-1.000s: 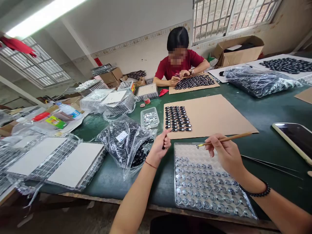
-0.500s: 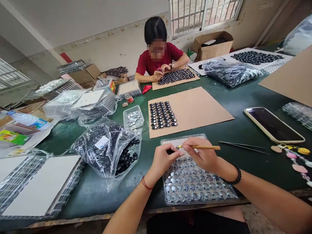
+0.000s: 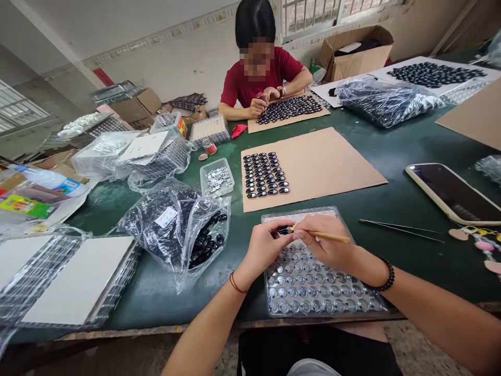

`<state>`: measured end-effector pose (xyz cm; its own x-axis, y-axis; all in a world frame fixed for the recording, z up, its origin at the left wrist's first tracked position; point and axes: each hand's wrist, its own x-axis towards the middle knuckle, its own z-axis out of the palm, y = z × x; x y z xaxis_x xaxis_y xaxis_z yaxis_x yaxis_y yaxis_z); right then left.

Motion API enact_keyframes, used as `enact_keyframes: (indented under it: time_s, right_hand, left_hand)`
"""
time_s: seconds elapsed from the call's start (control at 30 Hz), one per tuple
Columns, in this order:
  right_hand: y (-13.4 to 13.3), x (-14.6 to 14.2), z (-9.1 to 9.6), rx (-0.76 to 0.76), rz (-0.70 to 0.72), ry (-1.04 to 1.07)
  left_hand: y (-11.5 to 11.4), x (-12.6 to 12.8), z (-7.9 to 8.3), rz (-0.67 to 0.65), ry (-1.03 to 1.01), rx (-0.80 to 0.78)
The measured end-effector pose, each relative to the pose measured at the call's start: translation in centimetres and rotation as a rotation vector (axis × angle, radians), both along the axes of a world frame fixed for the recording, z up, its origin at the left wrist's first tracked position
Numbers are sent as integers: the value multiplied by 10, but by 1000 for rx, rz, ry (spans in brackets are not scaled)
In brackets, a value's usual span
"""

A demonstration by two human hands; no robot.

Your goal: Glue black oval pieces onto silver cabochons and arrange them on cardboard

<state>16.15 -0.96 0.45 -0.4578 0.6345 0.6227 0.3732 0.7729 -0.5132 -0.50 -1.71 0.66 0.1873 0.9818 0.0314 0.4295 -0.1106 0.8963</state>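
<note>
Thumb and fingers of my left hand (image 3: 264, 248) pinch a small glossy black oval piece (image 3: 284, 230), partly hidden by the fingers. My right hand (image 3: 329, 243) grips a thin wooden stick (image 3: 331, 237) with a yellowish tip, which meets the black piece. Both hands are above a clear plastic tray (image 3: 299, 211) filled with rows of round silvery pieces. Beyond them, a brown cardboard sheet (image 3: 329, 162) bears rows of black oval pieces (image 3: 266, 175) with shiny centres on its left side. More loose black pieces (image 3: 207, 243) show at the mouth of a clear plastic bag (image 3: 151, 227).
A small clear box (image 3: 202, 183) holds silvery discs. Tweezers (image 3: 399, 230) and a phone (image 3: 456, 193) lie to the right. Stacked trays (image 3: 78, 282) stand at the left. Across the table, a person in a red shirt (image 3: 258, 78) works over another cardboard sheet (image 3: 289, 119).
The view has shifted slightly, and the tabletop things appear a little higher. The black piece in my left hand shows more clearly, with the stick's tip against it.
</note>
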Motion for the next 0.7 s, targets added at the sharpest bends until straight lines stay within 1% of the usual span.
enact_keyframes:
  time_s: [0.2, 0.4, 0.53, 0.57, 0.6, 0.63, 0.7]
  right_hand:
    - [0, 1, 1, -8, -14, -72]
    - [-1, 1, -2, 12, -7, -66]
    - [-3, 0, -3, -5, 34, -45]
    - [-2, -1, -2, -39, 41, -27]
    - [-1, -1, -2, -104, 34, 6]
    - [1, -1, -1, -211, 19, 59]
    - [8, -2, 1, -532, 7, 215]
  left_hand:
    - [-1, 0, -1, -18, -10, 8]
    - [-4, 1, 2, -11, -8, 4]
    - [-3, 2, 3, -12, -42, -13]
    - [-3, 2, 3, -15, -60, -35]
    - [-2, 2, 3, -15, -78, -65]
    - [-2, 2, 4, -12, -93, -98]
    - [-2, 2, 5, -17, -106, -148]
